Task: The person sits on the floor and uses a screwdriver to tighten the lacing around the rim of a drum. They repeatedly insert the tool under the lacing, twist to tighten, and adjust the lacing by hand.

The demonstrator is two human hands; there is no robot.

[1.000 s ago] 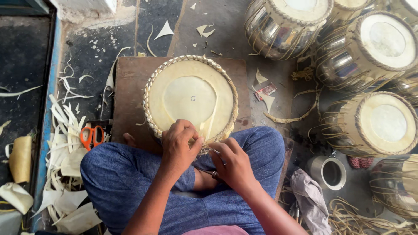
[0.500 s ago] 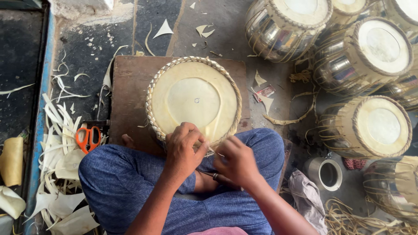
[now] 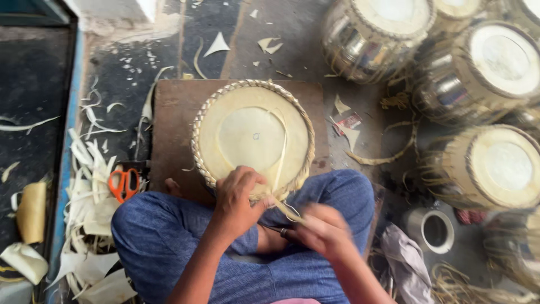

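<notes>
Drum head (image 3: 253,135): pale round skin with a braided rim, resting on a brown wooden board (image 3: 174,118) between the seated person's knees.

Head view, hands: left hand (image 3: 236,202) clenched over the near rim, pinning the braid. Right hand (image 3: 323,231), motion-blurred, closed around a thin pale strip (image 3: 281,152) that runs from the rim across the skin; a ring shows on one finger.

Head view, surroundings: orange-handled scissors (image 3: 125,184) on the floor at the left, among a heap of pale offcuts (image 3: 90,186). Finished drums (image 3: 478,73) with shiny metal shells clustered at the upper right. A white cup (image 3: 433,229) and a grey cloth (image 3: 402,253) lie at the right.

Risk, as judged: the strip could snap or slip from the braid if pulled too hard or at an angle; the left-hand grip loosening would let the rim weave slacken.
</notes>
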